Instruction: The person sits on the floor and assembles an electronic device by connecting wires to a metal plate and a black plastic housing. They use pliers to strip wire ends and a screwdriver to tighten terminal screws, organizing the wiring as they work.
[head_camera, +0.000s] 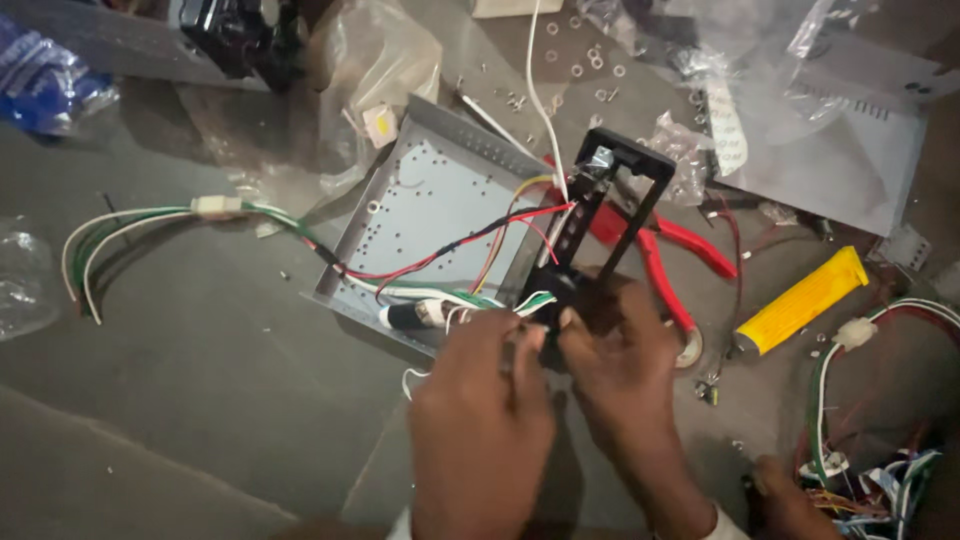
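Note:
My left hand (480, 410) and my right hand (625, 350) are together at the lower end of a black rectangular plastic frame (610, 215), which stands tilted up from them. Both pinch it where a bundle of thin wires (470, 245), red, black, yellow, white and green, meets the frame. The wires run left across a grey perforated metal plate (430, 205) to a white connector (217, 207). The fingertips hide the exact contact point.
Red-handled pliers (665, 250) lie behind the frame. A yellow tool handle (800, 300) lies to the right, next to another wire harness (870, 400). Washers and screws (585, 60), clear plastic bags (370, 60), a grey metal panel (850, 150) and a blue packet (40, 85) lie around.

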